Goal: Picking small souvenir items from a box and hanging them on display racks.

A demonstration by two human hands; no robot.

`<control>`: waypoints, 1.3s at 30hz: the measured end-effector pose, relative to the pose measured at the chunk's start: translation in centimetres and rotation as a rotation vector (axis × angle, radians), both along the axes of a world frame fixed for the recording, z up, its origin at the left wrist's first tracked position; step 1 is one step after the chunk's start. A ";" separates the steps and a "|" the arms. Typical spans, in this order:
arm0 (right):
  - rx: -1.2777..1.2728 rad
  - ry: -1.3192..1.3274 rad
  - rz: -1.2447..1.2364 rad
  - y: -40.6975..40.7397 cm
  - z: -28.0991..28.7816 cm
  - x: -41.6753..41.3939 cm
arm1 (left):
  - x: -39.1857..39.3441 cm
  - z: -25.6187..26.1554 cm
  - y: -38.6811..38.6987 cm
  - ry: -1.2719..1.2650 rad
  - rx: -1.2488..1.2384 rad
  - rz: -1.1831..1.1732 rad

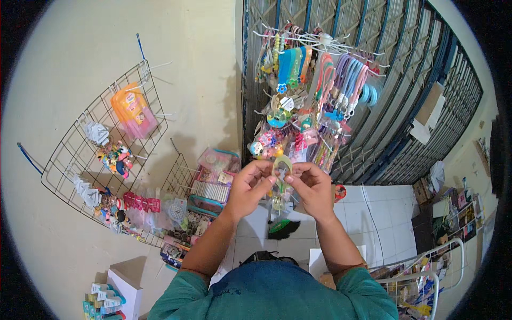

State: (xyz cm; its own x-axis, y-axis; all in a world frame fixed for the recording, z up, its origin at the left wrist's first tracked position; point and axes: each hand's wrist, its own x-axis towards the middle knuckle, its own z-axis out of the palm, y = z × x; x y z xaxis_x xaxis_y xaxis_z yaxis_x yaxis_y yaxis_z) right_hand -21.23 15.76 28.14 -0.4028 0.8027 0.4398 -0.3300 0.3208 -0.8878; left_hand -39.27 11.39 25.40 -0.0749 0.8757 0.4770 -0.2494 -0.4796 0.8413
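Note:
Both of my hands are raised in front of my chest, close together. Between them is a pale yellow-green strap (283, 162), bent into an upright loop. My left hand (251, 190) pinches its left side between thumb and fingers, and my right hand (313, 190) pinches the right side. Below the loop hangs a small, partly clear charm (279, 203), too blurred to make out fully. Just beyond my fingers stands a white wire display rack (326, 39). Colourful wrist straps (295, 64), cord lanyards (352, 82) and packaged trinkets hang from it.
On the left wall, a wire grid panel (66, 160) holds figurine keychains (116, 158) and orange pouches (130, 104). Baskets of small goods (212, 188) stand beside it. A folding metal gate (372, 132) is behind the rack. A black-and-green fan-shaped item (283, 229) lies below my hands.

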 end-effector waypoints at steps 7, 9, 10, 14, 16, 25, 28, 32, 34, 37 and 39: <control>0.228 0.107 -0.086 2.6 5.9 -2.9 | -0.8 5.9 3.2 -0.047 0.109 0.131; 0.243 0.097 -0.120 2.8 7.8 -3.7 | -0.9 7.9 4.1 -0.134 0.107 0.118; 0.242 0.107 -0.132 3.1 8.6 -4.1 | -1.1 8.8 4.7 -0.122 0.146 0.146; 0.365 0.081 -0.263 5.3 10.9 -5.9 | -2.5 11.1 8.0 -0.099 0.269 0.179; 0.371 0.047 -0.324 6.1 12.1 -6.6 | -3.0 12.3 9.1 -0.141 0.302 0.156; 0.501 0.109 -0.467 8.7 15.9 -9.5 | -5.2 16.5 12.6 -0.124 0.358 0.101; 0.473 0.089 -0.518 9.6 15.9 -10.0 | -5.4 16.8 14.2 -0.135 0.323 0.053; 0.448 0.103 -0.534 10.9 14.8 -9.9 | -5.3 15.2 16.0 -0.161 0.303 0.013; 0.435 0.069 -0.565 10.7 14.1 -9.9 | -5.4 14.5 16.1 -0.161 0.286 0.018; 0.446 0.019 -0.623 10.5 13.3 -10.2 | -5.5 13.5 16.4 -0.148 0.266 0.025; 0.467 0.015 -0.652 10.9 12.7 -10.1 | -5.3 13.2 16.6 -0.132 0.261 0.020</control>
